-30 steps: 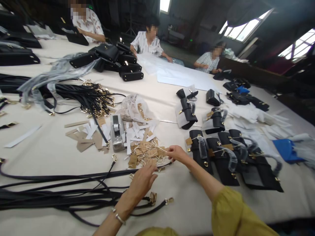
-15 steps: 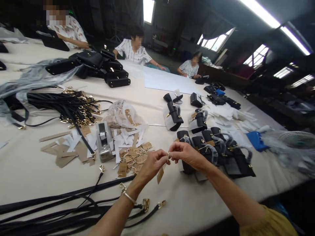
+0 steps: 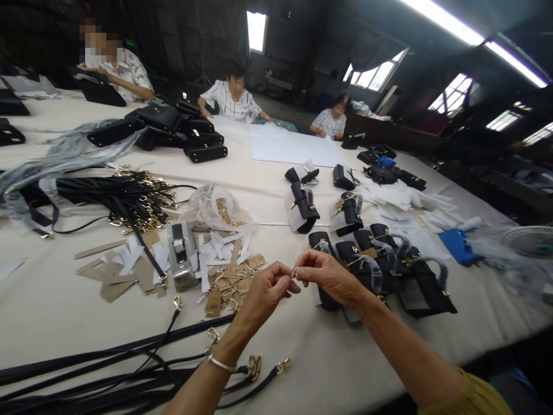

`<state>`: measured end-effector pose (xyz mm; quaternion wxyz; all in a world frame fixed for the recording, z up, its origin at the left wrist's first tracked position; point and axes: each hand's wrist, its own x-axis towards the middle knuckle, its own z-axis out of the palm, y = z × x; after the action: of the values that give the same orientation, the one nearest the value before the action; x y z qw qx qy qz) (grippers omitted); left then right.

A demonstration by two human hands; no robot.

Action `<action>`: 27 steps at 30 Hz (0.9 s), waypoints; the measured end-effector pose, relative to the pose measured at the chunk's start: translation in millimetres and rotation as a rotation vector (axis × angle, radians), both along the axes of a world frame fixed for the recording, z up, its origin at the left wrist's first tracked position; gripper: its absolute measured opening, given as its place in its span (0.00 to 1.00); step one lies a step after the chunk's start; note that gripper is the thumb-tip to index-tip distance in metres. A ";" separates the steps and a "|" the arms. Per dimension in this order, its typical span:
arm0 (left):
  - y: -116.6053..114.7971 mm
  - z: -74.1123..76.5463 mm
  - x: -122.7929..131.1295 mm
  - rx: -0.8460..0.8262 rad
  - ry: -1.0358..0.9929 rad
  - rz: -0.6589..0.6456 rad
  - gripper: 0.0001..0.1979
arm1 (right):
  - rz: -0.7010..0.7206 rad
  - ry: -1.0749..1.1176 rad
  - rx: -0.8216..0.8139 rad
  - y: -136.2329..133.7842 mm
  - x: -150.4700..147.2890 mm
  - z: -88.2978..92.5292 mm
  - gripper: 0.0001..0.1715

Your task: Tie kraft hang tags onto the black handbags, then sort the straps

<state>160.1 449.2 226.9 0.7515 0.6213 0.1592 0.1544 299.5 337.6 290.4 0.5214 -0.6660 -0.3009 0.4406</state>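
My left hand (image 3: 271, 288) and my right hand (image 3: 325, 275) meet above the table, both pinching a thin pale string (image 3: 294, 273). It belongs to a hang tag whose card is hidden behind my fingers now. Just left of my left hand lies a pile of brown hang tags (image 3: 233, 281) with looped strings. Beneath and beyond my right hand stand several small black handbags (image 3: 320, 242), some with plastic-wrapped handles and tags.
A tape dispenser (image 3: 181, 262) stands left of the tags, beside paper strips (image 3: 129, 259). Black straps with gold clasps (image 3: 129, 360) lie in front and farther left. Black bags (image 3: 159, 118) are heaped at the back left. Several people (image 3: 233, 104) sit across the table (image 3: 52, 276).
The brown tag that hung below my fingers has gone out of sight. Both hands stay pinched together in nearly the same place. The camera view has tilted slightly.
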 end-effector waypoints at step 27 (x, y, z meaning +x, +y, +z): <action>14.9 33.5 103.4 0.573 0.153 0.159 0.10 | -0.007 0.203 -0.033 -4.4 86.9 15.8 0.21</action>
<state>263.5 464.1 260.3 0.5173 0.8032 0.2135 0.2040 386.4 333.2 306.2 0.5400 -0.6274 -0.2368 0.5086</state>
